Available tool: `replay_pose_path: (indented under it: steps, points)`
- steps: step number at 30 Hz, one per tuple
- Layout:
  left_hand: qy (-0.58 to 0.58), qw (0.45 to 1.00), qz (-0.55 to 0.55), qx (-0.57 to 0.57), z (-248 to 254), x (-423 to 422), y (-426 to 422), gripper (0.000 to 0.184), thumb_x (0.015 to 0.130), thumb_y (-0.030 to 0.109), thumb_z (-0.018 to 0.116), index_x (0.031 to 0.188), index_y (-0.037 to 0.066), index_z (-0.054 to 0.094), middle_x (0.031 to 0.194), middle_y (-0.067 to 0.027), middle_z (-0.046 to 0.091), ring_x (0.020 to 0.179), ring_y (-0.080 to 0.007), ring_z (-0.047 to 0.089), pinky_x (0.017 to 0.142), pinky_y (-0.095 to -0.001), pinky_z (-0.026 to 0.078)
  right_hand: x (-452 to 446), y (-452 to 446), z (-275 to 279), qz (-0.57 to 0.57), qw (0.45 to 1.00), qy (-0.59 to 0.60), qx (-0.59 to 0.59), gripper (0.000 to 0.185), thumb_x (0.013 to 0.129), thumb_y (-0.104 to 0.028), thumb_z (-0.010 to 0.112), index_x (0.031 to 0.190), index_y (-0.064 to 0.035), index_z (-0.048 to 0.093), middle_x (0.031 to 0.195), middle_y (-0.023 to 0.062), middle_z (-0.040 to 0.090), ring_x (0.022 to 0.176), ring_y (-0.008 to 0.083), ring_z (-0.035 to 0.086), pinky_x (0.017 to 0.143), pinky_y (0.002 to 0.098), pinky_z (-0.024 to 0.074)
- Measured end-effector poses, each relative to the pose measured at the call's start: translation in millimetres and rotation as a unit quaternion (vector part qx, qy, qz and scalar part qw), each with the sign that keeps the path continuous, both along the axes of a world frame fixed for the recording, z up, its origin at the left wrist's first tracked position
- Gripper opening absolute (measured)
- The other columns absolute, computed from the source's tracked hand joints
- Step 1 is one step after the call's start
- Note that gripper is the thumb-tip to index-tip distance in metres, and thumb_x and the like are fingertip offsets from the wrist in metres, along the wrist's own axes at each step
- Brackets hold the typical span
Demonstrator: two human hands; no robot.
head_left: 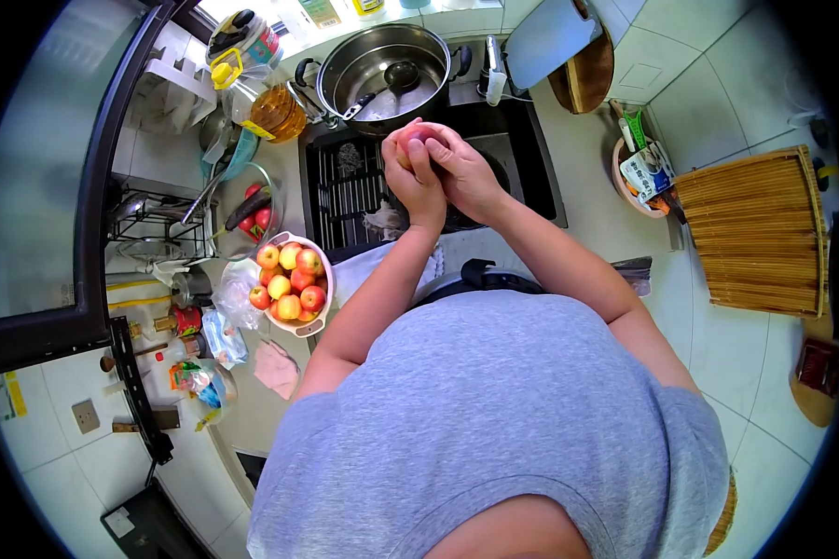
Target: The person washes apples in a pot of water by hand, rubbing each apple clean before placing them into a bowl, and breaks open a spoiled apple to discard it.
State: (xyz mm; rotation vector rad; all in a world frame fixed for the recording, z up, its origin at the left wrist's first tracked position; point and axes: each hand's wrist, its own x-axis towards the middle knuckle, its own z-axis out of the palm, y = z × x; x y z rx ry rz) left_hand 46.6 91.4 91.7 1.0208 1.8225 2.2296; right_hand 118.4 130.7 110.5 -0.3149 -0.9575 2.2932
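Over the dark sink (550,186), my left hand (414,189) and my right hand (469,179) are cupped together around a reddish apple (418,136). Only part of its skin shows between the fingers; the rest is hidden. Both hands are closed on it, wrists close together. Just beyond them stands a large steel pot (343,63) with black handles, and a ladle (401,76) lies inside it. To the left of my forearm, a pale colander (316,327) holds several red and yellow apples (289,279).
Left of the sink are a glass bowl (276,177) with an eggplant and red produce, an oil bottle (275,110) and a black dish rack (149,222). Cutting boards (583,79) lean at the back right. Further right are a small bin (622,158) and a bamboo mat (755,231).
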Motion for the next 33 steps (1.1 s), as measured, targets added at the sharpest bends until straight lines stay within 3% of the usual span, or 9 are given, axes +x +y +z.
replay_pose_path:
  steps: [5, 8, 12, 16, 20, 22, 26, 30, 33]
  points:
    - [0.152, 0.988, -0.012, -0.019, -7.2, 5.8, -8.6, 0.047, 0.099, 0.046, 0.054, 0.116, 0.003, 0.060, 0.116, -0.0157, 0.068, 0.104, -0.0269, 0.065, 0.095, -0.0344, 0.048, -2.9, 9.8, -22.0, -0.089, 0.992, -0.067, -0.051, 0.024, 0.101, -0.027, 0.057, 0.115, -0.0073, 0.058, 0.109, 0.0062, 0.061, 0.105, 0.0130, 0.060, 0.096, 0.0295, 0.0497]
    - [0.260, 0.965, -0.018, -0.002, -15.1, 5.5, -11.3, 0.051, 0.097, 0.047, 0.057, 0.121, 0.003, 0.057, 0.124, -0.0186, 0.064, 0.113, -0.0307, 0.062, 0.100, -0.0361, 0.046, 2.3, 23.4, -16.1, -0.016, 0.960, -0.105, -0.257, 0.024, 0.102, -0.029, 0.056, 0.109, -0.0070, 0.061, 0.102, 0.0071, 0.063, 0.094, 0.0141, 0.062, 0.087, 0.0325, 0.0543]
    - [0.094, 0.993, -0.064, -0.030, -12.6, 7.4, -6.6, 0.043, 0.100, 0.039, 0.054, 0.122, 0.002, 0.055, 0.127, -0.0179, 0.062, 0.114, -0.0294, 0.061, 0.101, -0.0385, 0.046, 5.6, 17.0, -15.3, -0.056, 0.991, -0.082, -0.091, 0.027, 0.102, -0.029, 0.056, 0.115, -0.0047, 0.059, 0.104, 0.0062, 0.063, 0.096, 0.0138, 0.060, 0.087, 0.0283, 0.0508]
    - [-0.176, 0.960, -0.181, -0.119, 7.3, -2.4, -12.4, 0.050, 0.104, 0.048, 0.045, 0.126, 0.005, 0.056, 0.114, -0.0082, 0.061, 0.106, -0.0185, 0.061, 0.087, -0.0260, 0.051, 8.0, 10.8, -16.0, -0.043, 0.998, -0.038, 0.030, 0.043, 0.100, -0.028, 0.060, 0.132, -0.0014, 0.050, 0.119, 0.0064, 0.058, 0.108, 0.0135, 0.056, 0.093, 0.0276, 0.0484]
    - [-0.252, 0.946, -0.178, -0.100, 11.3, 3.6, -12.8, 0.057, 0.103, 0.052, 0.044, 0.131, 0.004, 0.055, 0.116, -0.0097, 0.061, 0.105, -0.0202, 0.062, 0.086, -0.0267, 0.052, 12.1, 11.6, -9.4, -0.082, 0.987, -0.061, 0.122, 0.044, 0.098, -0.025, 0.063, 0.132, -0.0011, 0.051, 0.123, 0.0079, 0.057, 0.111, 0.0134, 0.055, 0.093, 0.0271, 0.0483]
    - [-0.012, 0.990, -0.122, -0.075, 4.0, 2.3, -11.9, 0.065, 0.102, 0.057, 0.044, 0.138, 0.004, 0.050, 0.123, -0.0132, 0.061, 0.109, -0.0230, 0.062, 0.090, -0.0313, 0.052, 12.9, 12.3, -2.3, -0.076, 0.988, -0.057, 0.120, 0.042, 0.098, -0.024, 0.064, 0.131, -0.0008, 0.052, 0.121, 0.0079, 0.059, 0.108, 0.0130, 0.057, 0.091, 0.0269, 0.0494]
    - [0.206, 0.969, -0.123, -0.049, -14.8, 8.8, -14.9, 0.065, 0.100, 0.045, 0.055, 0.148, 0.004, 0.038, 0.131, -0.0225, 0.058, 0.115, -0.0317, 0.061, 0.097, -0.0375, 0.049, 7.7, 21.6, -5.0, -0.145, 0.982, -0.100, -0.065, 0.017, 0.096, -0.019, 0.065, 0.102, -0.0031, 0.067, 0.097, 0.0057, 0.067, 0.089, 0.0139, 0.063, 0.082, 0.0276, 0.0539]
    - [0.094, 0.969, -0.171, -0.151, -19.8, 14.6, -16.2, 0.069, 0.099, 0.040, 0.058, 0.153, 0.006, 0.031, 0.135, -0.0238, 0.055, 0.121, -0.0344, 0.058, 0.102, -0.0392, 0.045, 12.6, 30.3, -25.0, -0.142, 0.984, -0.107, 0.002, 0.025, 0.102, -0.020, 0.055, 0.112, 0.0005, 0.064, 0.105, 0.0095, 0.067, 0.095, 0.0166, 0.064, 0.088, 0.0295, 0.0531]
    - [0.048, 0.984, -0.116, -0.124, -19.7, 14.8, -7.1, 0.056, 0.103, 0.041, 0.051, 0.144, 0.005, 0.039, 0.126, -0.0190, 0.059, 0.113, -0.0272, 0.060, 0.098, -0.0368, 0.047, 13.2, 23.3, -27.0, -0.132, 0.984, -0.084, 0.087, 0.032, 0.104, -0.020, 0.048, 0.126, 0.0021, 0.059, 0.117, 0.0113, 0.065, 0.107, 0.0176, 0.062, 0.095, 0.0298, 0.0494]
